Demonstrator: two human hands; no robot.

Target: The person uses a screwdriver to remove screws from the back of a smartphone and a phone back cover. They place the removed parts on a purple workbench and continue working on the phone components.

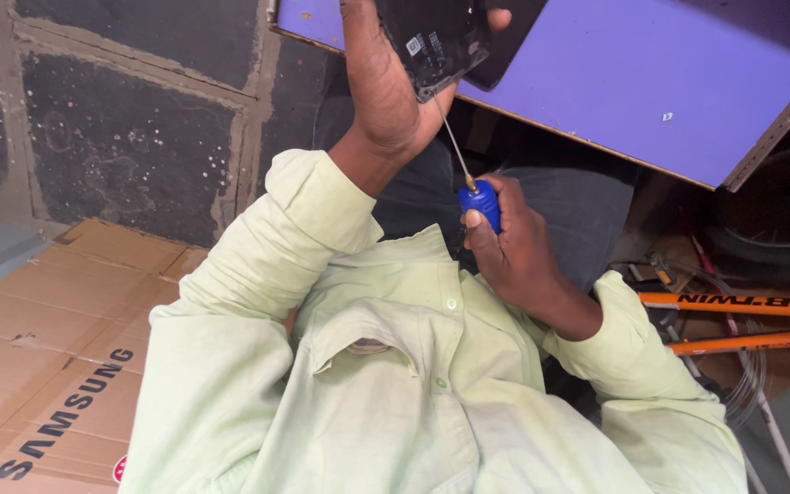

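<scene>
Left hand (381, 87): at 12 o'clock, grip closed round a dark opened device (436, 37), thumb tip showing past its far side; the device's top is cut off by the frame.
Right hand (509, 247): centre, just toward 2 o'clock, grip closed round the blue handle of a small screwdriver (480, 203); thin shaft runs up toward 11 o'clock to the device's lower edge.
Tip: contact point hard to make out against the dark casing.
Table (651, 73): purple top at 1 o'clock, its near edge slanting down to 3 o'clock; device held over that edge.
Open room: bare purple surface right of the device.
Cardboard (38, 366): flattened box at 8 o'clock on the floor.
Orange tubes (742, 306): at 3 o'clock, among tangled cables, hard to read.
Sleeves: pale green shirt (395, 402) hides the lap.
</scene>
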